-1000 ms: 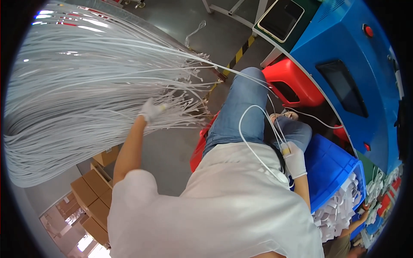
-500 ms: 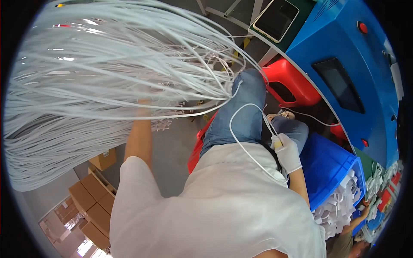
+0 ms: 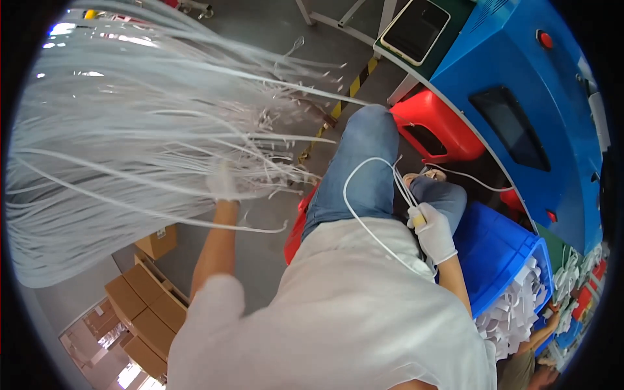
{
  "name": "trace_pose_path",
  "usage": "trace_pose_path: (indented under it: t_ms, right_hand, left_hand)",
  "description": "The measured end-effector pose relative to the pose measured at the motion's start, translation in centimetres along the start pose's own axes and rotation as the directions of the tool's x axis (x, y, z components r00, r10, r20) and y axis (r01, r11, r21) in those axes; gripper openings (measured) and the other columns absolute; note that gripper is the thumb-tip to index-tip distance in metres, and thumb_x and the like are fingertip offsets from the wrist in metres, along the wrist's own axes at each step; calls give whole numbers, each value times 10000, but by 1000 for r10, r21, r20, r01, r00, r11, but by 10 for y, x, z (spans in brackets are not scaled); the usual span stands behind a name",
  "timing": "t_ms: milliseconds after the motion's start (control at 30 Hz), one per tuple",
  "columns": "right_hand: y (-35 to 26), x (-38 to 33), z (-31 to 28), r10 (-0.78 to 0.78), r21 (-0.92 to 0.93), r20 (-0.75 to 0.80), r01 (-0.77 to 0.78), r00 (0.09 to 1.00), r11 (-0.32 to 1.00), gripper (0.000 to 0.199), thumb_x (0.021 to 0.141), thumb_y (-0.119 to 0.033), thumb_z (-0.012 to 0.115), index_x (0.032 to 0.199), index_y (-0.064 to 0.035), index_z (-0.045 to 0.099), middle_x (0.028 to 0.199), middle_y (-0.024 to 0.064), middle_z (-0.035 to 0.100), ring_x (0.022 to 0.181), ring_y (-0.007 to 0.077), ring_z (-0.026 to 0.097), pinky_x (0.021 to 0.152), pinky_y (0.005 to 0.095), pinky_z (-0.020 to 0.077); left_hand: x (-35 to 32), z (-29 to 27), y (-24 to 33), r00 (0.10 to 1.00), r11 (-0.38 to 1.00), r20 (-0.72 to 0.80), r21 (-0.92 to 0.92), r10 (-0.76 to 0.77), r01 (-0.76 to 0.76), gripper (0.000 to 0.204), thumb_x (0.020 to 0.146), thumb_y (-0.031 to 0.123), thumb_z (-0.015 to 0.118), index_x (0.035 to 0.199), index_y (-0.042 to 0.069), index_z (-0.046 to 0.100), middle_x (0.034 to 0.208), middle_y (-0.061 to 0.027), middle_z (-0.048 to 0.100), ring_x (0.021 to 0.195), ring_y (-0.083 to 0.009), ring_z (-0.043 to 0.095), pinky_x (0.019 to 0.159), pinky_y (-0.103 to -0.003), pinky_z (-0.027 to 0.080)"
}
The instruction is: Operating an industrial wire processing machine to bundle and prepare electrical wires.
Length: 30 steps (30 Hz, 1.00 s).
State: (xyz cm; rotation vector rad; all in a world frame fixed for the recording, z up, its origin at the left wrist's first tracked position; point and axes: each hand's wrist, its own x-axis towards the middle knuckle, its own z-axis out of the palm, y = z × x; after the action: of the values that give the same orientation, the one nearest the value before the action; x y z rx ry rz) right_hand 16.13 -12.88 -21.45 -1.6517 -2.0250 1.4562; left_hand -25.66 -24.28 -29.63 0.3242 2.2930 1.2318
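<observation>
A large hanging bundle of white cables [image 3: 117,149] fills the left side, its loose ends pointing toward my left knee. At its lower right edge is my gloved left hand [image 3: 224,182], among the cable strands and smeared by motion, so its fingers do not show clearly. My gloved right hand [image 3: 435,235] is closed around a few thin white cables [image 3: 403,185] beside my right thigh. A small yellow piece [image 3: 419,220] shows at its fingers. One of these cables loops out over my lap and back down to my waist.
A red plastic stool [image 3: 448,130] stands beyond my knees, beside a blue machine [image 3: 520,97] with a dark screen. A tablet [image 3: 416,31] lies on the bench. By my right arm is a blue bin [image 3: 500,253], with white scraps [image 3: 510,312] below. Cardboard boxes [image 3: 146,299] are stacked lower left; another person's arm [image 3: 539,335] shows lower right.
The cable ends that lay across my left knee have swung back left, off it, and spread loose. My left hand, hidden behind cables before, has come into sight. My right hand has hardly moved.
</observation>
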Motion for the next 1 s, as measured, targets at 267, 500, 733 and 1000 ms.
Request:
trace_pose_path:
  t_ms: [267, 500, 733, 1000]
  right_hand:
    - [8, -10, -1, 24, 12, 1, -25, 1000, 1000, 212, 898, -152, 544, 759, 8, 550, 628, 141, 575, 579, 237, 566, 573, 328, 438]
    - [12, -16, -5, 129, 62, -15, -127, 992, 990, 140, 871, -136, 572, 786, -25, 581, 667, 153, 608, 646, 324, 609, 589, 367, 462]
    - [9, -11, 1, 49, 16, -17, -49, 999, 999, 212, 910, -157, 541, 790, 15, 573, 637, 132, 590, 569, 215, 566, 569, 318, 439]
    - [-1, -11, 0, 73, 52, 2, -73, 997, 996, 235, 909, -175, 550, 760, 7, 564, 612, 116, 581, 565, 203, 562, 560, 313, 432]
  left_hand:
    - [-2, -50, -95, 965, 647, 224, 758, -140, -82, 384, 870, 142, 562, 1226, 5, 516, 1163, -134, 598, 1099, -243, 558, 924, -327, 428]
    - [63, 6, 54, 842, 922, 509, -213, -179, 325, 401, 854, 287, 644, 1149, 38, 534, 1012, -59, 543, 937, -187, 526, 787, -346, 473]
    - [116, 110, 141, 924, 859, 378, 456, 51, -234, 565, 757, 411, 703, 1112, -14, 594, 1100, -145, 587, 1042, -217, 534, 845, -375, 451]
    - [12, 116, 165, 784, 889, 596, -249, -173, 385, 626, 909, 473, 408, 1323, 4, 398, 1296, -168, 488, 1241, -286, 411, 1094, -451, 245]
